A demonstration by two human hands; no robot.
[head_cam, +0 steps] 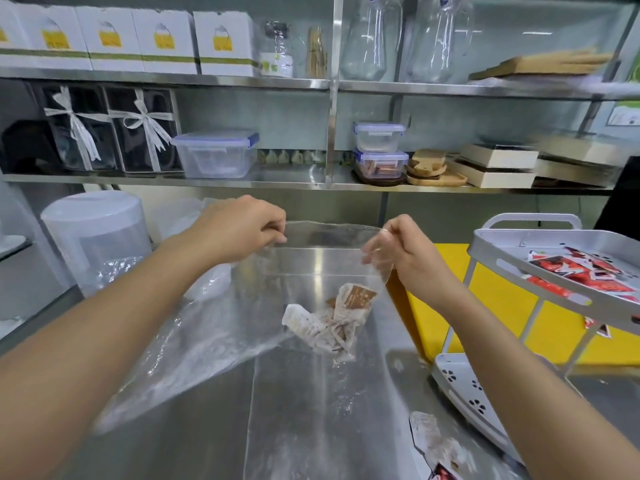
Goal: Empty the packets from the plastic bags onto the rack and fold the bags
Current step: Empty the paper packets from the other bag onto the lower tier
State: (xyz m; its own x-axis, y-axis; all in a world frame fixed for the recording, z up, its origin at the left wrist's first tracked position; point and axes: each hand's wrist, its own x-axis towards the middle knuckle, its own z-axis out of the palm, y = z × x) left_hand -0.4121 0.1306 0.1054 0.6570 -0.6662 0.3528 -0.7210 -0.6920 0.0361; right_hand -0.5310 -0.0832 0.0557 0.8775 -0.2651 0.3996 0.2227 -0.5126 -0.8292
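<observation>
Item: clear plastic bag (pixel 311 306), being held up by its top edge over the steel desk (pixel 194 427). The left hand (pixel 242 230) is pinching the left corner of the mouth and the right hand (pixel 401 254) is pinching the right corner; both are clenched on the film, stretching the opening between them.

Contents: a small clump of white-and-brown packets (pixel 332 317) is hanging low inside the bag, seen through the plastic. More packets (pixel 436 448) are lying at the near right of the desk, by the lower tier of the rack.

Destination: the white rack (pixel 485 244) is standing just to the right of the bag, its top tray already carrying red-and-white packets (pixel 581 271).

Handling note: the bag appears not yet emptied. A good way would be carrying it over the tray, tipping it mouth-down and shaking from the bottom corners, since thin film tends to cling to packets. Keeping the mouth inside the tray rim should stop packets spilling to the floor. Flattening out the air would help the fold lie neat.

Markings: print on the packets is too blurred to read. The white boxes (pixel 166 39) on the top shelf are showing a yellow emblem, wording illegible.
</observation>
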